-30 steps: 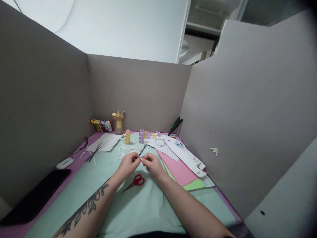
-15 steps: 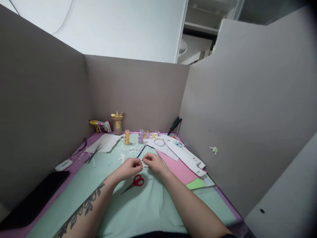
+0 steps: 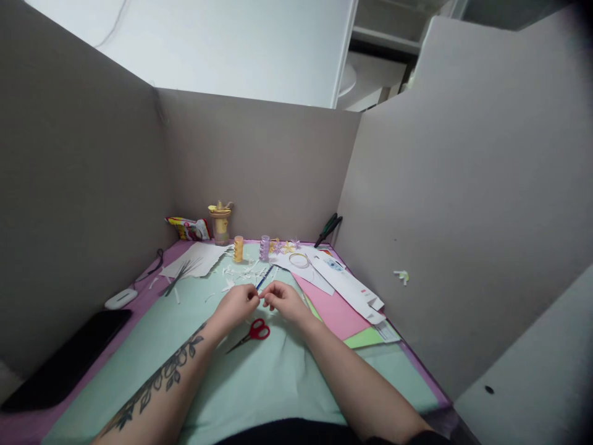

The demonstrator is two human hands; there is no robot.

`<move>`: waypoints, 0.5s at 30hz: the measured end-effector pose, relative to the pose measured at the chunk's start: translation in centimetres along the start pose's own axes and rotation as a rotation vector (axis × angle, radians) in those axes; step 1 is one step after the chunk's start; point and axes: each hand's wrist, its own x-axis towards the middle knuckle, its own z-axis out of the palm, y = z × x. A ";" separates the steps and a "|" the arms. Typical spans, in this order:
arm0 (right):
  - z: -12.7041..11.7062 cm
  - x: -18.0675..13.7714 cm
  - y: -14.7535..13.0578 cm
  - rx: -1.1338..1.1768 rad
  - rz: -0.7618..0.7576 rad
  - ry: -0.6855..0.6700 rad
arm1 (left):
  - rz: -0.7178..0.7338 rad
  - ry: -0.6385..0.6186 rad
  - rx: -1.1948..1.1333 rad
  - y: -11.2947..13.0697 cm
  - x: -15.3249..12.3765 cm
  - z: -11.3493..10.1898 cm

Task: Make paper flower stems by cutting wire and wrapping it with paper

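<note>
Over the middle of the table my left hand is closed in a pinch; what it holds is too small and hidden to name. Fingertips of my right hand meet those of the left, its fingers bent into a loose pinch around something I cannot make out. Just below the hands lie red-handled scissors, blades pointing left. Beyond the fingers is a thin blue stick-like tool. White paper scraps are scattered behind the left hand.
An orange cylinder and a purple cylinder stand at the back. Pink paper and a white flattened box lie right; dark thin strips and a black phone-like slab lie left. Grey panels enclose the table.
My hands have moved slightly up and left, away from the scissors. The right fingers are a little looser. A pale strip seen beneath the hands earlier no longer shows.
</note>
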 end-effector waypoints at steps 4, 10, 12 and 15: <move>0.3 0.1 0.5 0.182 -0.007 0.020 | -0.004 0.052 -0.042 -0.1 0.2 -0.2; 0.6 0.0 0.6 0.402 0.104 0.053 | -0.025 0.109 -0.115 -0.2 0.3 -0.3; 0.6 -0.1 0.6 0.391 0.135 0.065 | -0.031 0.118 -0.135 -0.2 0.4 -0.3; 0.6 -0.1 0.7 0.325 0.192 0.061 | -0.031 0.119 -0.161 -0.1 0.5 -0.4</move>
